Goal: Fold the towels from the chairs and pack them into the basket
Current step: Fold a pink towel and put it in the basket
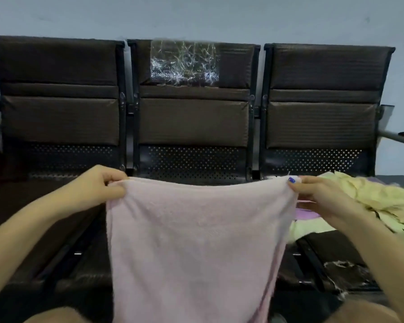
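A pale pink towel [196, 241] hangs spread out in front of me, held up by its two top corners. My left hand [98, 185] pinches the top left corner. My right hand [313, 192] pinches the top right corner. The towel's lower edge runs out of the bottom of the view. A heap of pale yellow towels [371, 201] lies on the right seat, with a purple towel [306, 212] partly showing under it behind my right hand. No basket is in view.
A row of three joined dark brown chairs [194, 117] stands against a pale wall. The middle backrest carries a patch of clear tape [184, 64]. The right seat's front edge is torn [345, 266]. A metal armrest [397, 137] juts out at far right.
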Motion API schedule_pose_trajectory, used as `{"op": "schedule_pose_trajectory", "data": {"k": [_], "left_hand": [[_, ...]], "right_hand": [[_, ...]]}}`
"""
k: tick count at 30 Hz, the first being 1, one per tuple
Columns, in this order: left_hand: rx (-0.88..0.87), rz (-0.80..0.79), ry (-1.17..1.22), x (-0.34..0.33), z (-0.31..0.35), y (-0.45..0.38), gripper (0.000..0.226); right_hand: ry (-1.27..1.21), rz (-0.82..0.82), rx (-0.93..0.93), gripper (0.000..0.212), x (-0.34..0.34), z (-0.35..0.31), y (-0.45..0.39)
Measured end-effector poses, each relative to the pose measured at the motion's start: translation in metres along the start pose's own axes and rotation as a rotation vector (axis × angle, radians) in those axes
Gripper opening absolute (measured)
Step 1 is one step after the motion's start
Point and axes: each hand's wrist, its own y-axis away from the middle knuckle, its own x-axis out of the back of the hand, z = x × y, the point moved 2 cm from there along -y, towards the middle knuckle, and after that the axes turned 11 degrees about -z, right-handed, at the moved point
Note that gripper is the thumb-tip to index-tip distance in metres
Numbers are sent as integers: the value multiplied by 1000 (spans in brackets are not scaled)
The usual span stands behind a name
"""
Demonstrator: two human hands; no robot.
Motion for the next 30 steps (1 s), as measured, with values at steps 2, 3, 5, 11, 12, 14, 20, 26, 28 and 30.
{"op": "schedule_pose_trajectory", "data": {"k": [2,3,5,11,12,14,20,26,28,30], "left_hand": [[5,-34,-60,-6,-7,-14,11],[5,-34,-106,-8,-11,-22,19],[36,-32,-169,-10,-23,-44,36],[202,-128,-282,-22,-60,-115,17],[223,-149,-286,-24,-69,-126,18],[253,-180,-305,-28,-85,-148,20],[256,-108,-360,-47,-133,-223,32],[409,-6,59,-75,-165,-256,15],[518,37,361,-83,-177,-258,19],[575,-40,580,-93,-184,-257,16]], "right_hand": [[85,34,-31,26,-3,13,-25],[85,50,-58,27,-5,17,-38],[5,71,-124,25,-8,23,-65],[-134,119,-241,15,-24,34,-148],[-113,133,-251,13,-26,38,-162],[-61,164,-267,15,-30,49,-191],[13,300,-217,17,-45,85,-262],[-42,376,-211,21,-53,133,-297],[-47,371,-234,21,-51,148,-303],[-40,353,-224,17,-49,156,-307]]}}
